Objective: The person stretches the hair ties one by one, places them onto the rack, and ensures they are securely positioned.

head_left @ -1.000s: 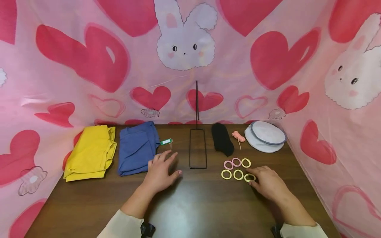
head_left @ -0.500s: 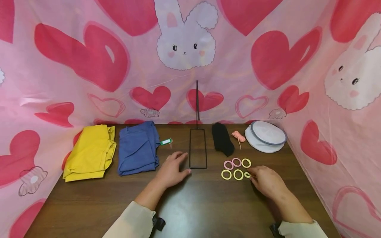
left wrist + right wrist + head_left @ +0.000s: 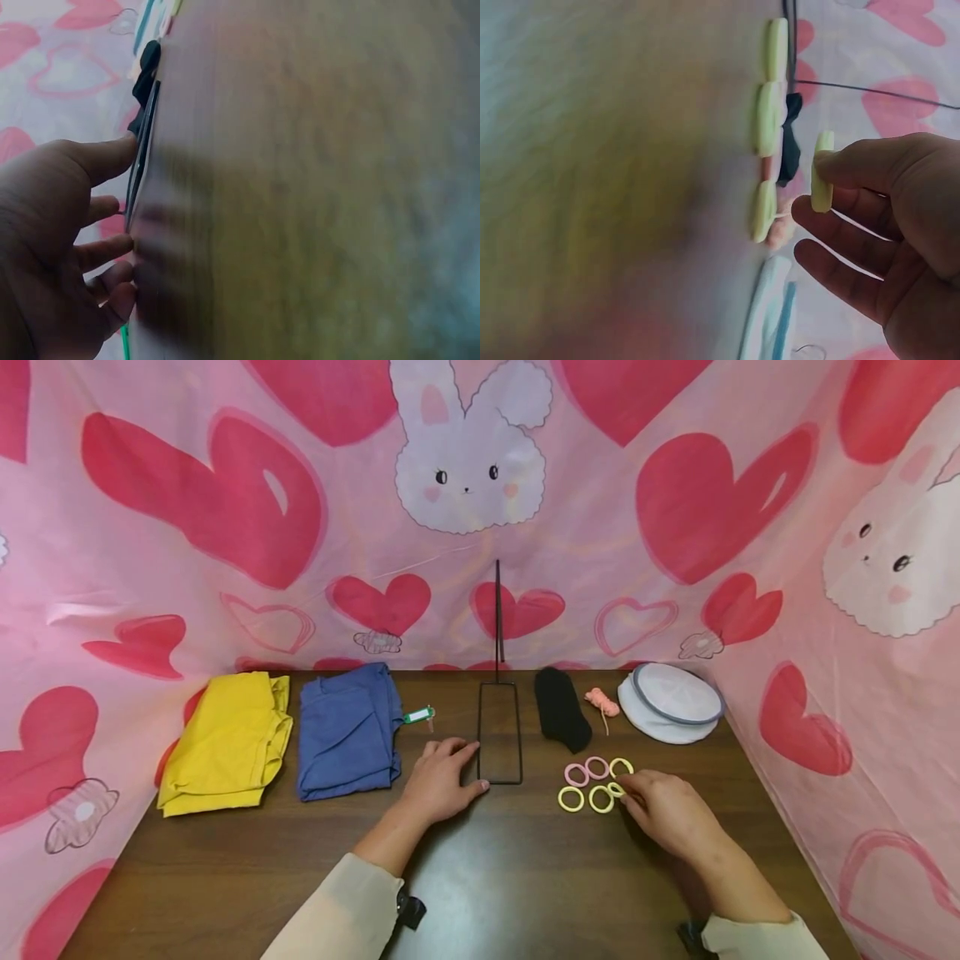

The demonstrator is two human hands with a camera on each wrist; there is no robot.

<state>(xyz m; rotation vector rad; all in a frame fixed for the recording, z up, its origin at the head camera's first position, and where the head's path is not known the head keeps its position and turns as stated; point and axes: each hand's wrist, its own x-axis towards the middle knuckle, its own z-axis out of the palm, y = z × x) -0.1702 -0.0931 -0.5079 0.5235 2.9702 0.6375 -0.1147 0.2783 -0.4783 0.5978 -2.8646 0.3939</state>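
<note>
Your right hand [image 3: 675, 814] pinches a smooth, pale-yellow ring [image 3: 822, 193] above the wood-grained table [image 3: 510, 877], near other round rings [image 3: 766, 120]; your left hand [image 3: 441, 785], loosely spread, touches the thin black wire frame [image 3: 518, 735].

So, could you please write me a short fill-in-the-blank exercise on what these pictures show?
1. The right hand pinches a ring whose colour is ____.
2. The left hand, at the wire stand, is nearer the folded cloth that is ____.
3. The number of pink rings lying on the table is ____.
4. The coral string bundle lies between the white round item and a black ____.

Missing words: yellow; blue; two; sock.
</note>
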